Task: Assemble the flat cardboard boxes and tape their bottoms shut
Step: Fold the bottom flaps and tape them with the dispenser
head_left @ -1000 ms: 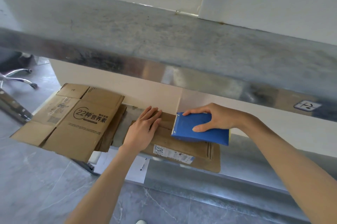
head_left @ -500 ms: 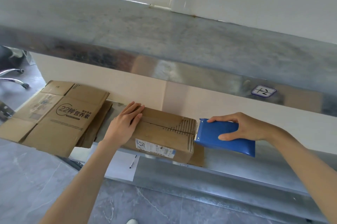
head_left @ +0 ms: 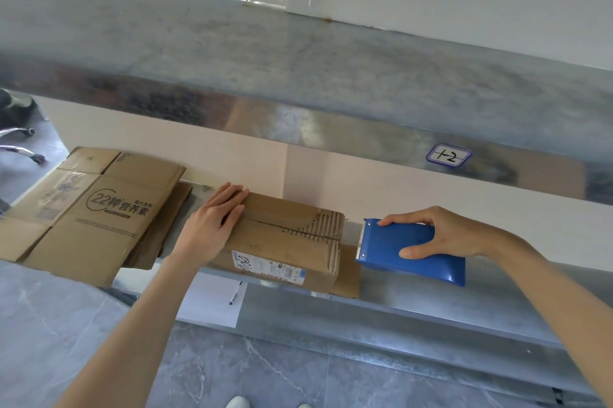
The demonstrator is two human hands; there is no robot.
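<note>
A folded-up brown cardboard box (head_left: 285, 241) with a white shipping label on its front stands on the lower metal shelf (head_left: 414, 301). My left hand (head_left: 212, 225) lies flat on its left top end, fingers straight. My right hand (head_left: 444, 235) grips a blue tape dispenser (head_left: 408, 248) just right of the box, its toothed edge facing the box's torn right end, a small gap between them. A stack of flat cardboard boxes (head_left: 96, 212) lies at the left of the shelf, overhanging its front edge.
An upper metal shelf (head_left: 298, 82) juts out above the hands, with a label (head_left: 448, 155) on its front lip. A white sheet and a pen (head_left: 235, 295) hang below the lower shelf. A chair base (head_left: 20, 145) stands far left on the grey floor.
The blue dispenser travelled right across the box top and came off its right end. My left hand stayed on the box's left end. The camera swung slightly.
</note>
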